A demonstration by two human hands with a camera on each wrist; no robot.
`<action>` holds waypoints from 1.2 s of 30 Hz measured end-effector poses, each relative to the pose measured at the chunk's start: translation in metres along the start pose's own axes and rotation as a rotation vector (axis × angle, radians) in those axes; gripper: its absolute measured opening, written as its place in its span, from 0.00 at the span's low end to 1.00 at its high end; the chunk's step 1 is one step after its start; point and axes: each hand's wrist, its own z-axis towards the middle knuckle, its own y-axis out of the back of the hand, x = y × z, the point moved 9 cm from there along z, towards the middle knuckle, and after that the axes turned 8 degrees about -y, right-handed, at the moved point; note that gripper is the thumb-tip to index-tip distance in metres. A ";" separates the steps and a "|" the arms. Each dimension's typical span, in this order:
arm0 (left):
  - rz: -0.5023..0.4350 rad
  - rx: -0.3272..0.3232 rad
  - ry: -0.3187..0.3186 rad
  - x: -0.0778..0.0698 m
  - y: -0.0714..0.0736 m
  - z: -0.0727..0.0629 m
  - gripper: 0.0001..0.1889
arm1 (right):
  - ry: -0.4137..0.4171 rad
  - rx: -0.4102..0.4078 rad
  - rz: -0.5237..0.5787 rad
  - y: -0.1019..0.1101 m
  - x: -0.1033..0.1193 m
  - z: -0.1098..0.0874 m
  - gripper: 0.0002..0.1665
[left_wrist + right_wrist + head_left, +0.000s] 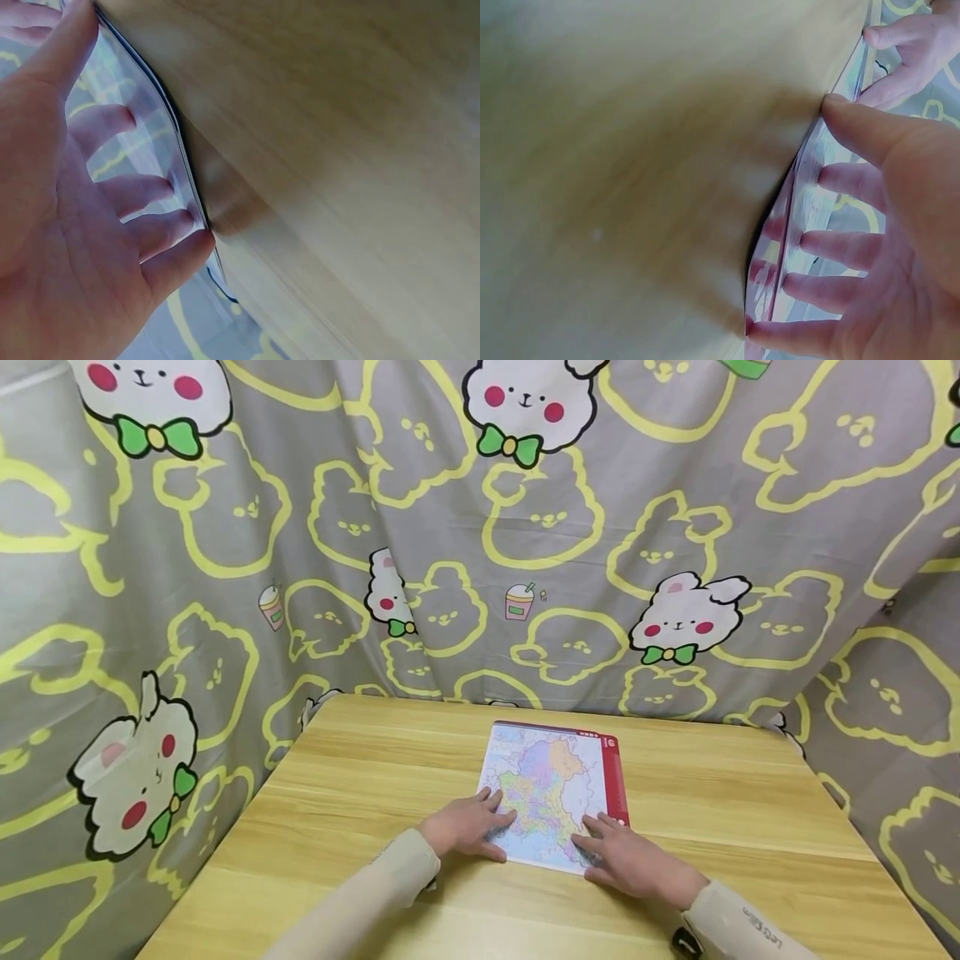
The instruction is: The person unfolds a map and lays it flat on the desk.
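glossy red-edged map with pastel-coloured patches

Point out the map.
In the head view, the map lies on the wooden table, below and slightly right of the picture's centre, with the left hand and right hand touching its near end.

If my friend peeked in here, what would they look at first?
Probably the white bunny faces with green bows, printed on the grey curtain behind the wooden table. Next, the colourful map with a red edge, lying on the table, with the left hand and right hand touching its sides.
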 end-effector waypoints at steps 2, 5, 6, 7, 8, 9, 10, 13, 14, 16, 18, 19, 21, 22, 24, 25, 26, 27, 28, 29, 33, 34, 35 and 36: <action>0.006 0.002 0.001 0.000 0.000 0.000 0.39 | 0.017 -0.013 -0.005 0.002 0.000 -0.001 0.30; 0.016 -0.002 -0.008 -0.002 0.001 0.000 0.39 | 0.031 -0.029 -0.017 0.004 -0.001 -0.001 0.29; 0.018 -0.004 -0.010 -0.002 0.001 0.000 0.39 | 0.030 -0.033 -0.021 0.004 -0.002 -0.001 0.29; 0.024 -0.006 -0.013 -0.003 0.001 0.000 0.39 | 0.029 -0.037 -0.023 0.004 -0.003 -0.001 0.29; 0.027 -0.006 -0.016 -0.004 0.001 0.000 0.39 | 0.029 -0.039 -0.024 0.004 -0.004 -0.001 0.29; 0.026 -0.007 -0.016 -0.004 0.002 0.000 0.40 | 0.026 -0.040 -0.024 0.004 -0.005 -0.001 0.29; 0.027 -0.008 -0.017 -0.005 0.002 0.000 0.40 | 0.025 -0.043 -0.022 0.005 -0.006 -0.001 0.29; 0.031 -0.009 -0.013 -0.006 0.001 -0.001 0.40 | 0.023 -0.042 -0.014 0.005 -0.009 -0.001 0.29; 0.032 -0.009 -0.013 -0.006 0.001 -0.001 0.40 | 0.021 -0.041 -0.014 0.006 -0.009 -0.001 0.29; 0.036 -0.008 -0.015 -0.007 -0.001 -0.001 0.40 | 0.017 -0.043 -0.020 0.006 -0.011 -0.001 0.30; 0.038 -0.009 -0.019 -0.008 -0.003 0.000 0.40 | 0.015 -0.048 -0.030 0.007 -0.012 -0.001 0.29; 0.036 -0.009 -0.021 -0.009 -0.003 0.000 0.40 | 0.013 -0.052 -0.034 0.007 -0.013 -0.001 0.29; 0.041 -0.009 -0.023 -0.010 -0.004 0.000 0.41 | 0.017 -0.064 -0.042 0.007 -0.015 -0.001 0.29; 0.041 -0.011 -0.024 -0.011 -0.004 -0.001 0.41 | 0.016 -0.068 -0.045 0.007 -0.016 -0.001 0.28; 0.042 -0.008 -0.020 -0.012 -0.004 -0.001 0.41 | 0.017 -0.075 -0.049 0.007 -0.018 0.000 0.28; 0.042 -0.008 -0.018 -0.012 -0.004 -0.001 0.42 | 0.018 -0.079 -0.053 0.007 -0.018 0.000 0.27; 0.043 -0.007 -0.017 -0.013 -0.003 -0.002 0.42 | 0.021 -0.083 -0.055 0.007 -0.019 0.001 0.27; 0.042 -0.007 -0.016 -0.013 -0.003 -0.002 0.42 | 0.018 -0.082 -0.057 0.007 -0.020 0.001 0.27; 0.041 -0.007 -0.015 -0.013 -0.003 -0.003 0.42 | 0.020 -0.084 -0.061 0.007 -0.020 0.002 0.27; 0.041 -0.007 -0.013 -0.014 -0.004 -0.003 0.42 | 0.022 -0.085 -0.061 0.007 -0.020 0.002 0.27; 0.045 -0.008 -0.018 -0.016 -0.003 -0.004 0.42 | 0.003 -0.067 -0.048 0.007 -0.023 0.004 0.27; 0.045 -0.008 -0.019 -0.016 -0.003 -0.004 0.42 | -0.001 -0.064 -0.044 0.007 -0.024 0.004 0.27; 0.043 -0.009 -0.020 -0.017 -0.002 -0.004 0.42 | -0.005 -0.063 -0.042 0.007 -0.024 0.004 0.28; 0.041 -0.008 -0.020 -0.018 -0.002 -0.005 0.42 | -0.009 -0.063 -0.041 0.007 -0.025 0.005 0.28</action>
